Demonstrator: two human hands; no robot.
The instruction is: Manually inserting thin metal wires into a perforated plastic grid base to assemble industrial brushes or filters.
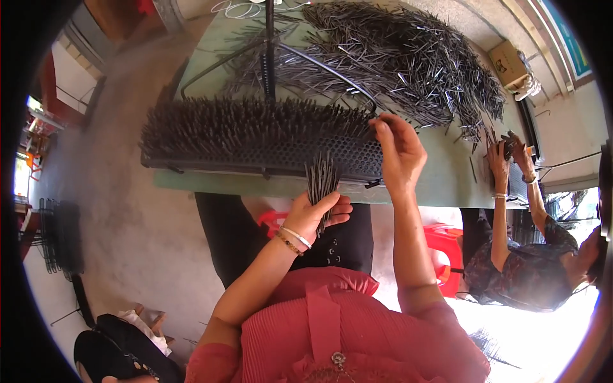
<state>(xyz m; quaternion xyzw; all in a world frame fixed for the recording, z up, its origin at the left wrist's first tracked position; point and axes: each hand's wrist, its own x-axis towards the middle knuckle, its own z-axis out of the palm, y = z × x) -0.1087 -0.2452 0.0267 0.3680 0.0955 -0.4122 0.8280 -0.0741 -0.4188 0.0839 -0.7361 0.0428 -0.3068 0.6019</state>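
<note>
A long black rack [255,159] with a perforated top lies across the table in front of me. Thin dark sticks [236,121] stand upright in most of its holes, packed close; bare holes show along its near side and right part. My left hand [316,214] is closed round a bundle of the same dark sticks [321,182], their tips pointing up at the rack's near edge. Over the rack's right end, my right hand [401,150] has thumb and fingers pinched together at the far row. What lies between those fingertips is too small to make out.
Loose dark sticks [408,57] form a big heap on the pale green table [440,172] behind the rack. A metal frame [271,57] rises behind it. At right, a co-worker's hands [501,159] handle sticks. Red stools [447,255] and a cardboard box [507,64] stand nearby.
</note>
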